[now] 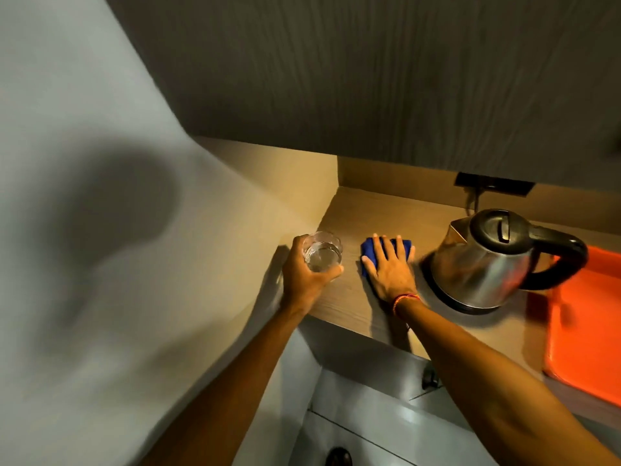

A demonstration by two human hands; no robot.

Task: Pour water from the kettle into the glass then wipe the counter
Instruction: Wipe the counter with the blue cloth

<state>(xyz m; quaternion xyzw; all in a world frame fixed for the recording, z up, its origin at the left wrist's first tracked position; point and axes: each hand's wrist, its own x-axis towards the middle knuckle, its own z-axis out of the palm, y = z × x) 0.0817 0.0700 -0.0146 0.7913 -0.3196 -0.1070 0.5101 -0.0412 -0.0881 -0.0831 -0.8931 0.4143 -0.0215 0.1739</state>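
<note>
Two bare hands work over a wooden bench in a dim kitchen nook. Flat and spread, palm down, the right hand presses on a folded blue cloth, whose edges show past the fingertips and beside the thumb. It grips nothing; it only pins the cloth to the bench. A red thread circles that wrist.

Just beside it, on the thumb side, the left hand is curled around a clear glass, fingers and thumb wrapping its wall. Water shows inside the glass, so the pouring looks done. Whether the glass rests on the bench or is lifted slightly cannot be told.

On the far side of the right hand, near the little finger, a steel kettle with a black lid and handle sits on its base. Beyond the kettle lies an orange tray, and behind it a cord rises to a dark wall socket.

Risks, as a judgement: a wide sweep of the cloth could knock the kettle or bump the held glass, spilling water onto the freshly wiped surface. Tilting the glass while attention is on wiping would do the same.
</note>
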